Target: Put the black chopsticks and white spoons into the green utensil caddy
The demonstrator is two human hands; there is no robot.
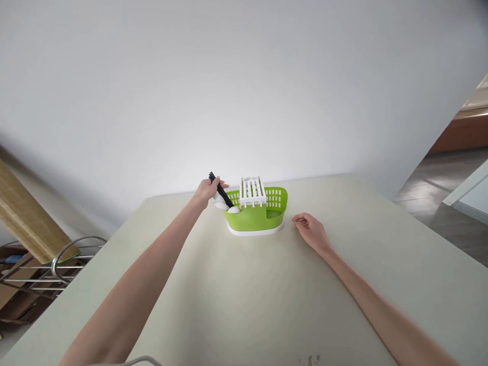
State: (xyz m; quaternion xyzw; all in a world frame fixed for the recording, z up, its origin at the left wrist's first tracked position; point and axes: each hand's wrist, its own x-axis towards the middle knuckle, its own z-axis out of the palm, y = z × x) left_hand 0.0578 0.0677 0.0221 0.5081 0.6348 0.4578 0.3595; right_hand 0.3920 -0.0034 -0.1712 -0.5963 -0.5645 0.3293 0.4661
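Observation:
A green plastic cutlery drainer [263, 217] with a white base and a white slotted insert [252, 191] stands on the pale table [244, 295] near its far edge. My left hand [208, 190] is closed around black chopsticks [220, 189], whose lower ends reach into the drainer's left end. White spoon bowls [221, 205] show at that same end, just under the hand. My right hand [310, 230] rests on the table just right of the drainer, fingers loosely curled, holding nothing that I can see.
A plain white wall rises behind the table. At lower left stand a metal wire rack [57, 264] and a rolled bamboo mat [26, 213]. At right, beyond the table edge, lies a grey floor [450, 203].

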